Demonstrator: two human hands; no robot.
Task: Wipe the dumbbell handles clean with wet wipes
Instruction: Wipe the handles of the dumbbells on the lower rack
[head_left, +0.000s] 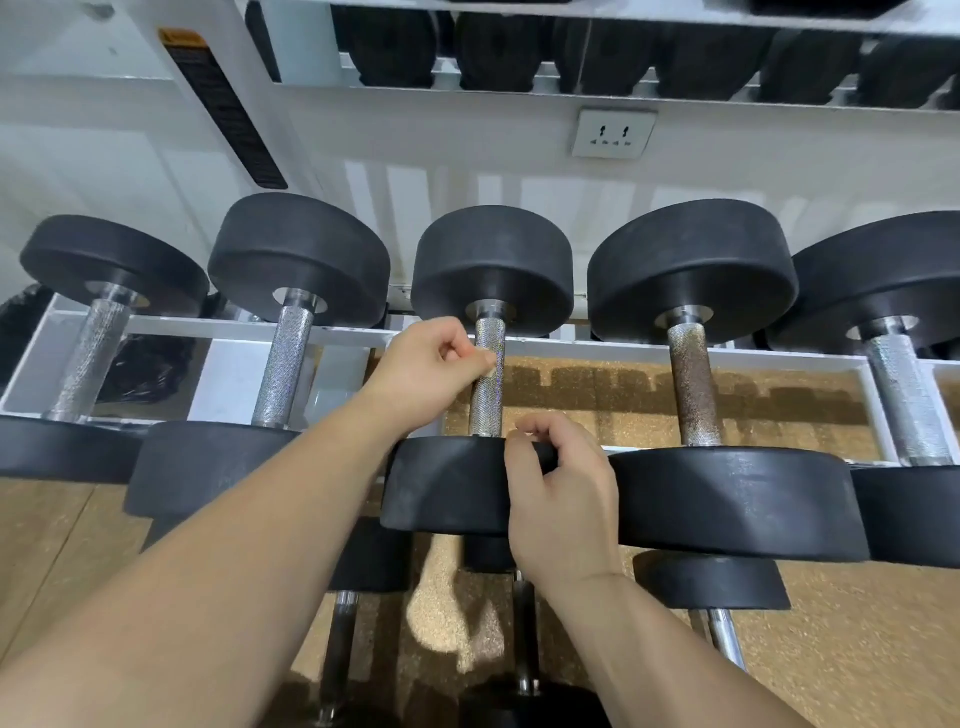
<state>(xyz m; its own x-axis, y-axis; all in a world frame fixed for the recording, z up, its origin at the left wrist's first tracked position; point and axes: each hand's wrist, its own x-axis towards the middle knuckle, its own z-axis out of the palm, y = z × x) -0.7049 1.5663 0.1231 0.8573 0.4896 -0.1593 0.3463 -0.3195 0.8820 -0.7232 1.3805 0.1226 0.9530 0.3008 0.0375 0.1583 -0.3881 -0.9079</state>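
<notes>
Left hand (431, 370), fingers curled, touches the middle dumbbell's handle (487, 402); right hand (563, 501) grips its near head (447, 488).

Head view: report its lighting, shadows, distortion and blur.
Head view: even light, faint sheen on the near head. Head view: blocky shadows across the floor. Head view: wide-angle fans the handles apart. Head view: top-shelf dumbbells look soft, handles sharp.
</notes>
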